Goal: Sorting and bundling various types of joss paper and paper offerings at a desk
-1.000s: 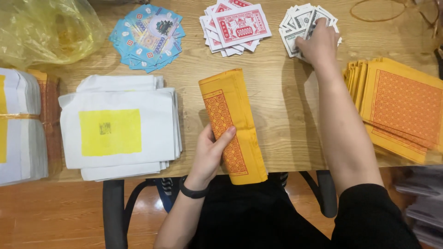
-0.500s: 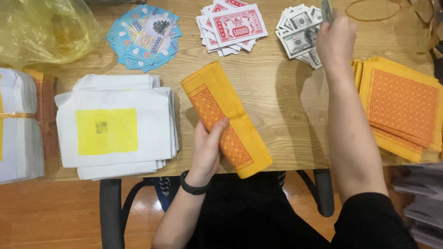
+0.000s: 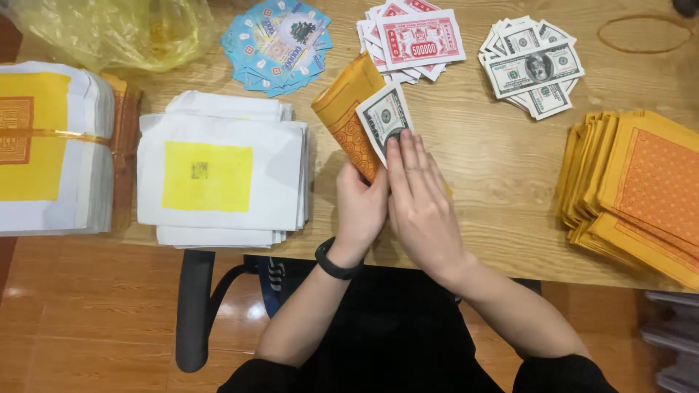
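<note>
My left hand (image 3: pixel 362 206) grips a folded bundle of orange-yellow patterned paper (image 3: pixel 345 108), tilted up off the wooden table. My right hand (image 3: pixel 419 200) presses a grey-green play banknote (image 3: pixel 381 118) flat against the top of that bundle with its fingertips. The pile of the same grey-green banknotes (image 3: pixel 535 69) lies fanned at the far right of the table.
Fanned red notes (image 3: pixel 415 38) and blue notes (image 3: pixel 275 44) lie at the far edge. A stack of white sheets with a yellow square (image 3: pixel 218 171) sits left, another banded stack (image 3: pixel 51 145) beyond it. Orange-yellow sheets (image 3: pixel 641 189) pile at right. A yellow plastic bag (image 3: pixel 116 29) and a rubber band (image 3: pixel 644 33) lie at the back.
My right hand has come back from the grey-green pile with one banknote and laid it on the orange-yellow bundle. My left hand has turned the bundle more upright.
</note>
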